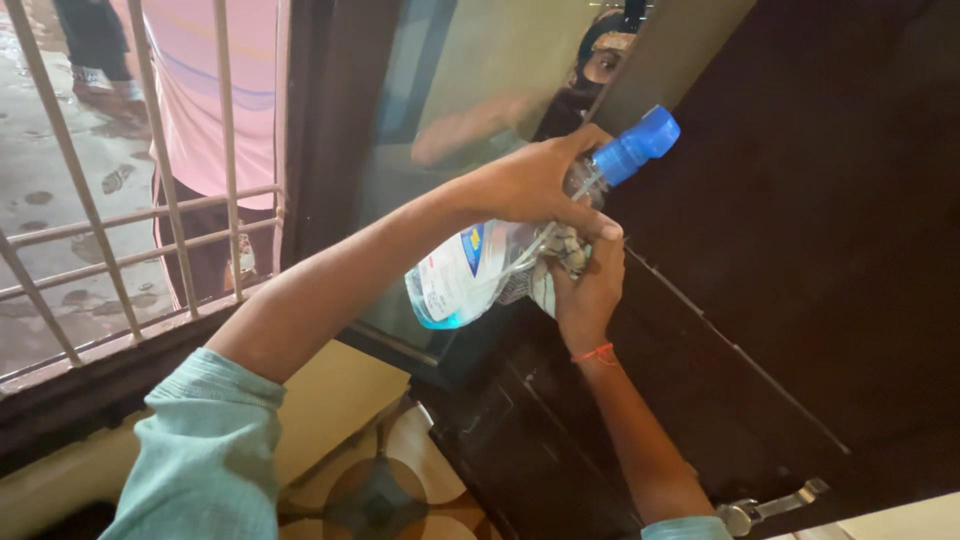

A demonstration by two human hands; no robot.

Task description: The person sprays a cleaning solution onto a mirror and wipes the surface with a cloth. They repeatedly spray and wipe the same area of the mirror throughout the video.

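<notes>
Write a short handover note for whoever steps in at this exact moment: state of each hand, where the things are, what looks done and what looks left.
Left hand: gripped round the neck of the spray bottle, which is tilted with its blue nozzle toward the dark door.
Right hand: holds a bunched cloth against the bottle, just below the nozzle.
Bottle holds some blue liquid at its lower end.
Done: bottle and cloth are brought together in front of the glass pane.
Left: cannot tell whether the cloth is wet; no wiping shows on glass or door.

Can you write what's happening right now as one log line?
left hand: grip on tilted spray bottle | right hand: grip on cloth under blue nozzle | behind: dark door
</notes>
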